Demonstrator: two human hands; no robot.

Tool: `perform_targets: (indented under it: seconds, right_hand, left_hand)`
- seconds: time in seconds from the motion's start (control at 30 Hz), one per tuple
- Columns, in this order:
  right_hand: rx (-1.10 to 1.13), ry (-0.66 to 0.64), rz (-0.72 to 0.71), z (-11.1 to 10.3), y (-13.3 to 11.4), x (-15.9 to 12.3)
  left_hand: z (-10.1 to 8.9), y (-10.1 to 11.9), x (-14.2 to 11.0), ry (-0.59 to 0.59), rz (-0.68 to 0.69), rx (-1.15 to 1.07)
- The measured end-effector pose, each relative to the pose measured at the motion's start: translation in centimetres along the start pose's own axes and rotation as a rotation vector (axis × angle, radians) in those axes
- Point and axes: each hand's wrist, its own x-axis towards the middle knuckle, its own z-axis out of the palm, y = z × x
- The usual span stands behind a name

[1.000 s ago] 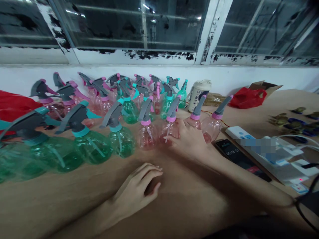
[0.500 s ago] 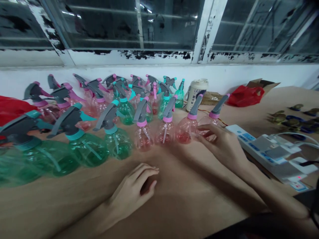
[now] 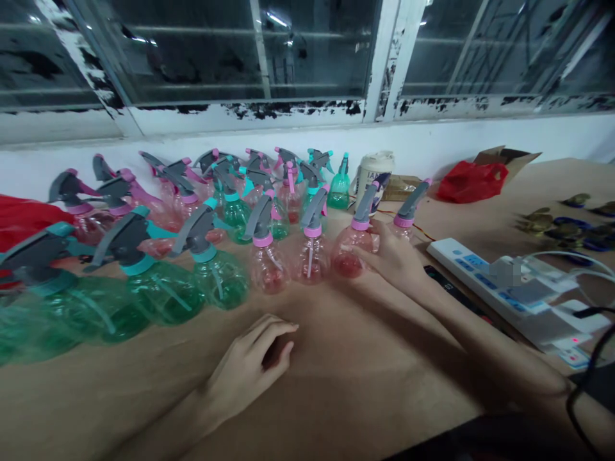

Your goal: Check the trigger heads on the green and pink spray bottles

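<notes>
My right hand (image 3: pixel 396 259) is at the right side of a pink spray bottle (image 3: pixel 352 253) with a grey trigger head, thumb in front and fingers partly hidden behind it. Just beyond that hand stands another pink spray bottle (image 3: pixel 408 214), its body mostly covered by the hand. To the left are two more pink bottles, then several green spray bottles (image 3: pixel 221 282) with turquoise collars, forming a front row. My left hand (image 3: pixel 257 352) rests on the brown table surface (image 3: pixel 336 371), fingers loosely curved, thumb apart, nothing in it.
Behind the front row, more pink and green spray bottles crowd against the white wall. A white paper cup (image 3: pixel 372 176), a red plastic bag (image 3: pixel 471 180) and a cardboard box stand farther right. A power strip (image 3: pixel 485 275) with cables and a dark phone-like object (image 3: pixel 454 291) lie on the right.
My right hand has moved forward and closed around the pink spray bottle's side. The left hand stays on the table. The view has shifted slightly, and more of the dark phone-like object shows.
</notes>
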Motion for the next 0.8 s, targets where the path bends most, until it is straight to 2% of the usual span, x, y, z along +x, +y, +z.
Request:
perform_targets:
  seconds: [0.27,0.5,0.63,0.73,0.8]
  right_hand:
    - [-0.137,-0.072,0.043,-1.4,-0.7,-1.3]
    - [-0.065,-0.111,-0.045,-2.8,-1.8,-4.5]
    - [-0.018,-0.112,-0.146,-3.7,-2.4,-6.4]
    - [0.014,-0.147,-0.147,-4.4,-3.4,-7.7]
    - [0.023,-0.175,-0.145,-4.5,-4.2,-8.5]
  left_hand:
    - [0.7,1.0,1.0,0.023,-0.022,-0.013]
    - [1.2,3.5,4.1,0.022,-0.018,-0.078]
    - [1.1,5.3,6.3,0.134,-0.07,-0.229]
    - [0.8,6.3,7.4,0.252,-0.092,-0.296]
    - [0.4,6.9,7.9,0.255,-0.095,-0.294]
